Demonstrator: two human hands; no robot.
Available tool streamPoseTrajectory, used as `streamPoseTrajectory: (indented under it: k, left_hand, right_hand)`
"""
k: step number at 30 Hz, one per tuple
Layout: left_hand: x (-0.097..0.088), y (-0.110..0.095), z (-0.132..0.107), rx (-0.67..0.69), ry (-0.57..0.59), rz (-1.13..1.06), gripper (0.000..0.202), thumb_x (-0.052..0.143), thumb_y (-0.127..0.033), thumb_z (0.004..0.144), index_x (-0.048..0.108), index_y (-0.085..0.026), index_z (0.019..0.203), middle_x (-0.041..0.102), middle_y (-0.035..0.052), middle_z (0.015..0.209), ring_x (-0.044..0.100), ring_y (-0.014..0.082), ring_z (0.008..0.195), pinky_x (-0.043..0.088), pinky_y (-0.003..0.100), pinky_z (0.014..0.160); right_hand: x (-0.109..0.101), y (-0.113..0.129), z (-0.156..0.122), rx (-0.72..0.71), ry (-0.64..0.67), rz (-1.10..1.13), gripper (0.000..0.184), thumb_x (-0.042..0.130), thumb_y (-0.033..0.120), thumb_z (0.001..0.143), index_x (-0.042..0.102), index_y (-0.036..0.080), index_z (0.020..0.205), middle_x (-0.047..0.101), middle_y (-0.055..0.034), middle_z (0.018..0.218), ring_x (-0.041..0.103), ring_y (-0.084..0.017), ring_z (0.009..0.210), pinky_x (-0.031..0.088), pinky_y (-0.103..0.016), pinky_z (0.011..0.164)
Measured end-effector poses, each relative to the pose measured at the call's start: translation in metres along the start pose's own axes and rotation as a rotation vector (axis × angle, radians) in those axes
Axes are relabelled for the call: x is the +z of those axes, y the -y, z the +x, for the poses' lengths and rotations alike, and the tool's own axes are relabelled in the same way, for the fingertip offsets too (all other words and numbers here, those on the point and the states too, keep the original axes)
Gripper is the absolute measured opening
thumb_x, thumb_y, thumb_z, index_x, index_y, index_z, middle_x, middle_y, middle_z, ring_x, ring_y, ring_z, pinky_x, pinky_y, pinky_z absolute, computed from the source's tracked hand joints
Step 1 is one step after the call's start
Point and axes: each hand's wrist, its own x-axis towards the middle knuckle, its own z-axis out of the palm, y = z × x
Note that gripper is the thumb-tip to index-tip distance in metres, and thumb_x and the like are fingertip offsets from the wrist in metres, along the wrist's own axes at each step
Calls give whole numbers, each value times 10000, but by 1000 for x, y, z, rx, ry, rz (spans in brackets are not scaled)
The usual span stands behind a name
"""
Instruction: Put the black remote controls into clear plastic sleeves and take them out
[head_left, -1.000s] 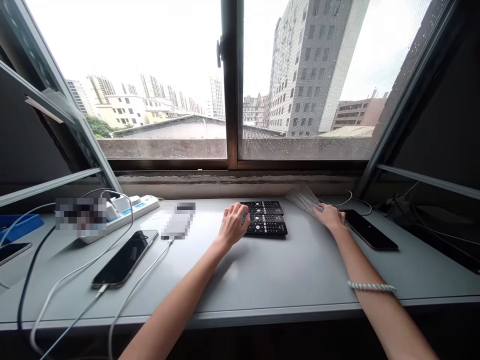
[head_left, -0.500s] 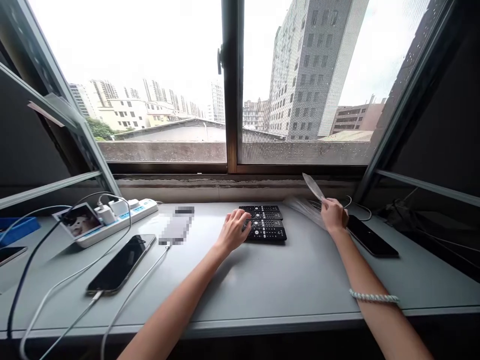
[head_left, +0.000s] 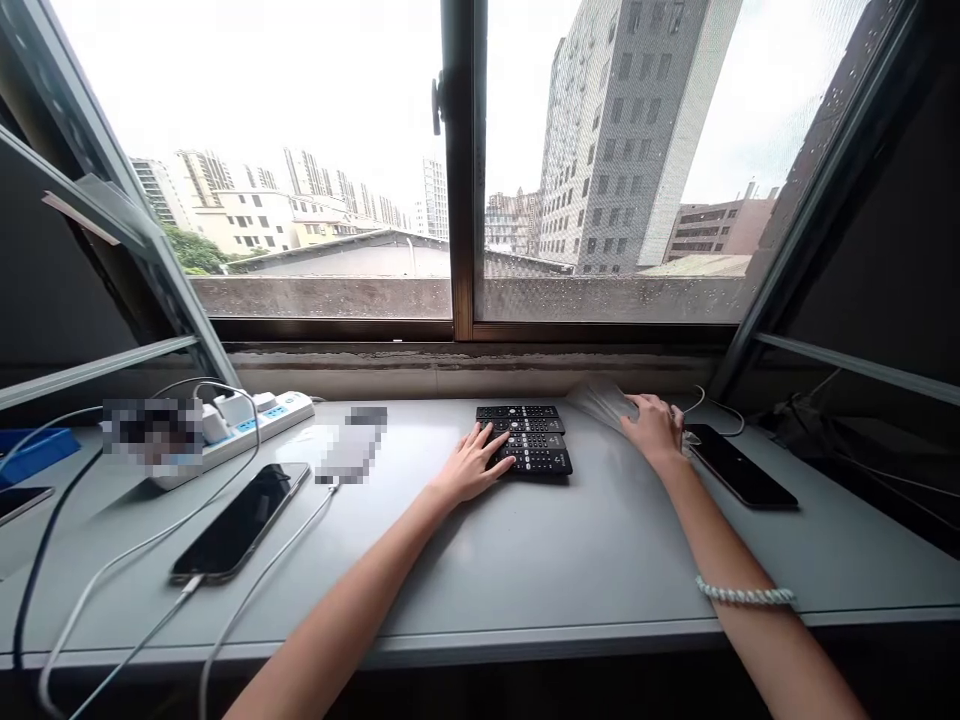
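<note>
Several black remote controls (head_left: pixel 529 436) lie side by side on a grey table (head_left: pixel 525 560) below a window. My left hand (head_left: pixel 474 462) rests on their left ends with fingers stretched out and spread. My right hand (head_left: pixel 655 425) lies on a stack of clear plastic sleeves (head_left: pixel 604 401) at the back right, fingers flat on top of them. A beaded bracelet (head_left: pixel 744 594) circles my right forearm.
A black phone (head_left: pixel 735 465) lies right of my right hand. Another phone (head_left: pixel 238 521) on a cable lies at the left, by a white power strip (head_left: pixel 251 420) with plugs and cords. A blue tray (head_left: pixel 34 450) sits far left. The window sill runs behind.
My right hand lifted one clear sleeve off the stack, then came back down flat on the stack. My left hand's fingers uncurled and spread over the remotes.
</note>
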Motion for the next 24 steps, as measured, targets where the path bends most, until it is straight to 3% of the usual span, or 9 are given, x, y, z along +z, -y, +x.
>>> streamPoseTrajectory:
  k: [3,7,11,13,15,19,22,24]
  left_hand:
    - [2,-2,0,-9,-15,-2,565,322,-546,877,332,-273,1370,277,102,1457,172,284,1358,266,475,1050]
    - [4,-6,-1,-25,-72,-17,573,344,-549,869,299,-295,1381,257,98,1466,140,280,1366,258,497,1050]
    - [3,-12,-3,-6,-87,-11,626,395,-599,825,266,-347,1383,216,79,1483,78,314,1371,186,585,1042]
    - [1,-14,-4,13,-115,-9,647,404,-604,817,258,-338,1388,204,78,1487,66,319,1372,176,591,1044]
    - [-2,-16,-4,24,-155,-5,641,391,-591,830,254,-318,1394,197,74,1490,63,307,1375,172,568,1059]
    - [-9,-19,-5,89,-244,24,623,370,-523,868,203,-271,1413,191,63,1493,69,254,1383,154,485,1097]
    - [-13,-25,-7,174,-336,104,660,430,-430,867,150,-223,1427,169,79,1497,89,232,1383,140,426,1112]
    - [-15,-32,-8,220,-405,187,667,465,-382,856,161,-218,1426,143,90,1501,105,238,1381,126,407,1114]
  right_hand:
    - [-5,2,-2,53,-15,5,387,505,262,746,603,176,1111,588,-111,1144,497,-250,1075,262,-419,955]
    - [-6,-3,-3,198,113,-38,418,544,259,710,626,158,1106,632,-140,1048,540,-286,1005,333,-408,858]
    - [-10,-8,-3,284,166,11,290,571,207,696,705,183,952,674,-127,880,586,-283,900,368,-383,786]
    - [-15,-9,-2,323,155,25,262,544,196,732,716,193,929,674,-136,870,592,-285,873,385,-371,728]
    - [-23,-9,-2,328,48,55,293,491,217,787,703,197,987,669,-147,913,582,-289,883,392,-363,684]
    - [-34,5,-3,130,-279,266,335,430,302,848,677,203,1051,661,-108,995,555,-261,922,410,-336,694]
    - [-37,31,-12,-83,-294,432,341,430,363,859,694,205,1004,667,-76,965,558,-231,897,427,-313,722]
    - [-36,53,-24,-272,-199,475,319,445,392,858,709,244,958,670,-54,925,552,-229,901,434,-302,686]
